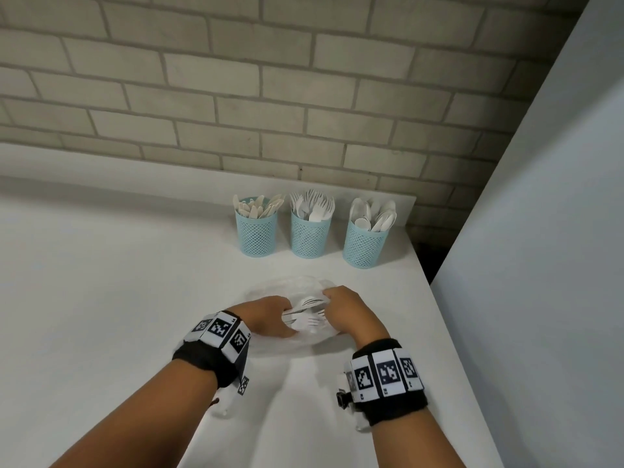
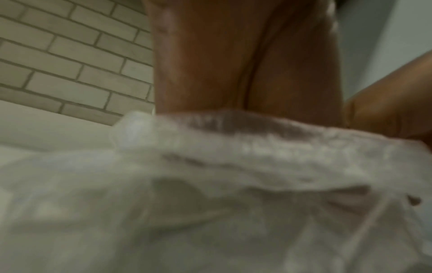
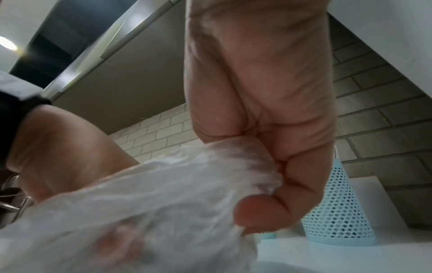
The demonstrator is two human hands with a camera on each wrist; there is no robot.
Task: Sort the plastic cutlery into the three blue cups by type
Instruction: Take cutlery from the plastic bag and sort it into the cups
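Three blue cups (image 1: 309, 231), white counter (image 1: 101, 282), brick wall (image 1: 236, 96)

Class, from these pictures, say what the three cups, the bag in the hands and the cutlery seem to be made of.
Cups: probably moulded plastic, matt pale blue, perforated mesh walls.
Bag: thin, translucent plastic film; it crinkles where the right hand bunches it.
Cutlery: seemingly white or cream plastic, smooth and opaque.

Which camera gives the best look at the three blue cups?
The head view: all three blue cups stand in a row by the wall, with cutlery sticking out. The right wrist view catches only one cup, beside the right hand. The left wrist view shows none.
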